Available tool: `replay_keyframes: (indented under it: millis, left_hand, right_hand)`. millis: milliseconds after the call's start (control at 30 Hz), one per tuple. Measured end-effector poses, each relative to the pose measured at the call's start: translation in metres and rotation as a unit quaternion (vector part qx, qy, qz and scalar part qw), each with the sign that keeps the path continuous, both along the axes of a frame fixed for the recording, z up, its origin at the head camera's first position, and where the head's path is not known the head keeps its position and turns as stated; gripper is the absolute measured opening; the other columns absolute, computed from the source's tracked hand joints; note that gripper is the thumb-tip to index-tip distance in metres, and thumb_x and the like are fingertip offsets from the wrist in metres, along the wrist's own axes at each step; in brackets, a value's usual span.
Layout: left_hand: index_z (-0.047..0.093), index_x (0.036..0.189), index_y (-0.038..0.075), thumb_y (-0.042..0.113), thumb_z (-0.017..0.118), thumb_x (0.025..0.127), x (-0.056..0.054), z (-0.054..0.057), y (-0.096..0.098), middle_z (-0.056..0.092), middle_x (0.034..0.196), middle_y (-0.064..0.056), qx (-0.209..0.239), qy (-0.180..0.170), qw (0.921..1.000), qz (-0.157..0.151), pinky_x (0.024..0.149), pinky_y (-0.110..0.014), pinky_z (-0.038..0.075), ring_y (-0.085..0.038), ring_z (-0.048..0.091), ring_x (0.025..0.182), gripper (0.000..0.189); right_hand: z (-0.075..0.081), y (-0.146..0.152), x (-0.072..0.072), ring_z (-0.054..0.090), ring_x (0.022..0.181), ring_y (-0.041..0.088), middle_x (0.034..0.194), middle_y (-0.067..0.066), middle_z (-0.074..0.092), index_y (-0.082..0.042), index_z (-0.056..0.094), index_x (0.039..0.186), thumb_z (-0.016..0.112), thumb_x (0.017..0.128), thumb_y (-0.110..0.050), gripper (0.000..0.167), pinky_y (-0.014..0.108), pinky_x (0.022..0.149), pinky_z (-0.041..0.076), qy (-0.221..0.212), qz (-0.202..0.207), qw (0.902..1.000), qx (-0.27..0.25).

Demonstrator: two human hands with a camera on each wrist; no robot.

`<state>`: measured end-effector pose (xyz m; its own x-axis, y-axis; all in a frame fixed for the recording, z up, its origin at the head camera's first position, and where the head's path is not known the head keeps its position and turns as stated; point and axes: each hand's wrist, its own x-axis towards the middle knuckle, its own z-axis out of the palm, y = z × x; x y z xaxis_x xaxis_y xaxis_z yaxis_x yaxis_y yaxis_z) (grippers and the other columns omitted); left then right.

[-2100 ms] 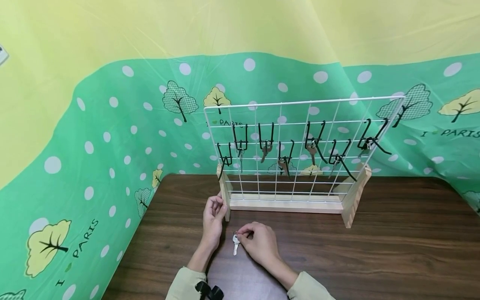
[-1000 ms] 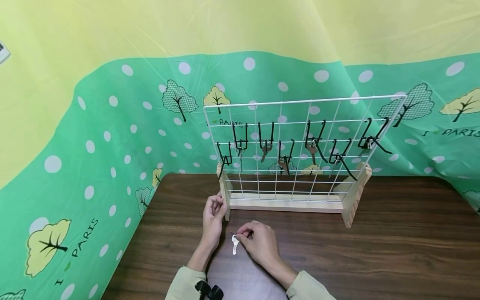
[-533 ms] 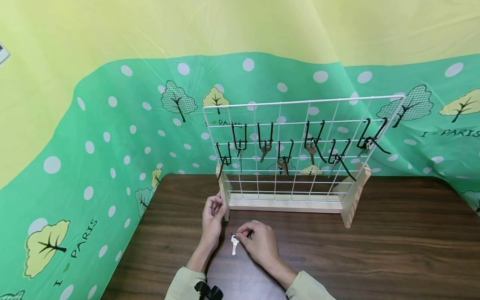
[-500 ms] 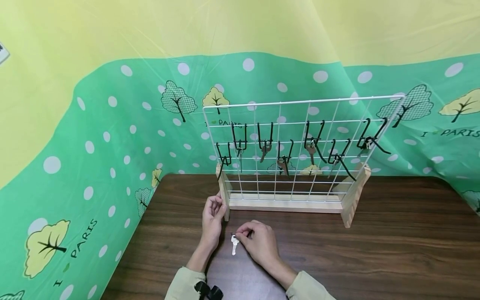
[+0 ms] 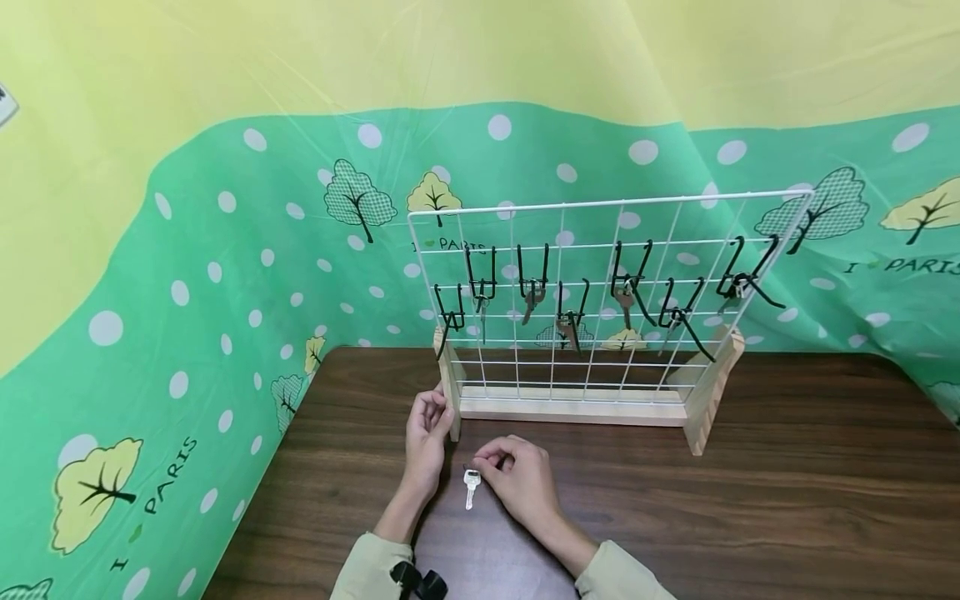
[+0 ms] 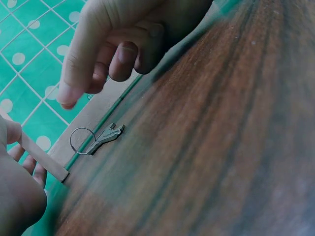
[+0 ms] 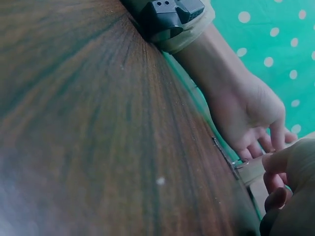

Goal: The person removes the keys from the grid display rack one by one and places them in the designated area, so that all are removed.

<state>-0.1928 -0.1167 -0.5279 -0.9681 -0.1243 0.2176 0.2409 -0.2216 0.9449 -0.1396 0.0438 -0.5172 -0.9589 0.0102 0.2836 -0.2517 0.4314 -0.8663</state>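
Note:
A silver key [image 5: 471, 488] on a thin ring lies on the dark wooden table, in front of a white wire grid rack [image 5: 573, 408] with wooden ends. My right hand [image 5: 521, 479] is just beside it, fingers loosely bent; in the left wrist view a gap shows between these fingertips and the key ring [image 6: 82, 141]. My left hand [image 5: 427, 437] holds the rack's left wooden end [image 6: 47, 160] between thumb and fingers. In the right wrist view my right hand [image 7: 295, 182] partly covers the rack, and the key is small and seen edge-on.
Several black hooks [image 5: 532, 271] stick out from the grid. Keys [image 5: 625, 300] hang from most of them; the lower left hook [image 5: 450, 321] shows no key. A green and yellow printed cloth [image 5: 247, 233] surrounds the table [image 5: 810, 467] at the back and left.
My right hand has let go of the key ring and drawn back slightly. The key has shifted a little to the left during these frames. My left hand stays on the rack.

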Motion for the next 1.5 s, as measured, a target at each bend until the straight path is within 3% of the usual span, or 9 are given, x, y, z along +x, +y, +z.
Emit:
replay_keyframes:
  millis: [300,600,733,900,1133,1500]
  left_hand:
    - [0.054,0.111,-0.002,-0.012,0.055,0.106,0.000,-0.001,0.000,0.048,0.162,-0.035,-0.002,0.005,1.0000,-0.002,0.112,-0.020,0.047,-0.017,0.055,0.142,0.012]
    - [0.042,0.120,-0.021,-0.010,0.058,0.106,0.000,-0.002,-0.001,0.048,0.162,-0.035,-0.006,0.002,1.0000,-0.004,0.113,-0.020,0.046,-0.013,0.055,0.140,0.023]
    - [0.043,0.119,-0.021,-0.010,0.057,0.106,0.000,-0.002,-0.001,0.048,0.161,-0.035,-0.005,0.003,1.0000,-0.005,0.113,-0.020,0.046,-0.010,0.056,0.138,0.022]
    - [0.050,0.114,-0.009,-0.011,0.056,0.106,0.001,-0.002,-0.001,0.048,0.162,-0.035,0.002,0.001,1.0000,-0.005,0.112,-0.021,0.047,-0.014,0.056,0.140,0.010]
    - [0.042,0.121,-0.021,-0.013,0.056,0.105,0.001,-0.002,-0.001,0.047,0.162,-0.036,0.003,0.003,1.0000,-0.008,0.112,-0.020,0.047,-0.008,0.057,0.137,0.023]
    - [0.043,0.119,-0.020,-0.013,0.056,0.105,0.000,-0.001,0.000,0.048,0.160,-0.036,0.002,0.003,1.0000,-0.005,0.112,-0.020,0.047,-0.009,0.057,0.137,0.021]
  right_hand:
    - [0.012,0.001,0.002,0.049,0.060,0.000,0.075,-0.012,0.066,-0.020,0.083,0.084,0.093,0.084,-0.001,0.022,0.017,0.056,0.040,0.040,-0.001,0.9986,-0.035]
    - [0.025,0.000,0.004,0.048,0.060,0.000,0.075,-0.013,0.066,-0.020,0.083,0.086,0.092,0.086,-0.002,0.020,0.017,0.056,0.039,0.040,-0.001,0.9974,-0.060]
    - [0.032,0.000,0.006,0.048,0.060,0.000,0.075,-0.013,0.066,-0.021,0.083,0.087,0.092,0.086,-0.002,0.021,0.017,0.056,0.039,0.043,-0.003,0.9969,-0.065]
    - [0.044,0.001,0.008,0.049,0.060,0.000,0.075,-0.011,0.068,-0.019,0.084,0.087,0.093,0.084,0.001,0.022,0.017,0.056,0.041,0.057,-0.005,0.9951,-0.081]
    - [0.059,0.003,0.012,0.051,0.061,0.002,0.077,-0.009,0.071,-0.017,0.085,0.089,0.092,0.084,0.001,0.020,0.017,0.056,0.043,0.068,0.000,0.9921,-0.105]
    - [0.080,0.009,0.017,0.052,0.062,0.004,0.079,-0.009,0.071,-0.019,0.085,0.090,0.092,0.085,0.001,0.022,0.018,0.055,0.042,0.065,0.006,0.9900,-0.125]
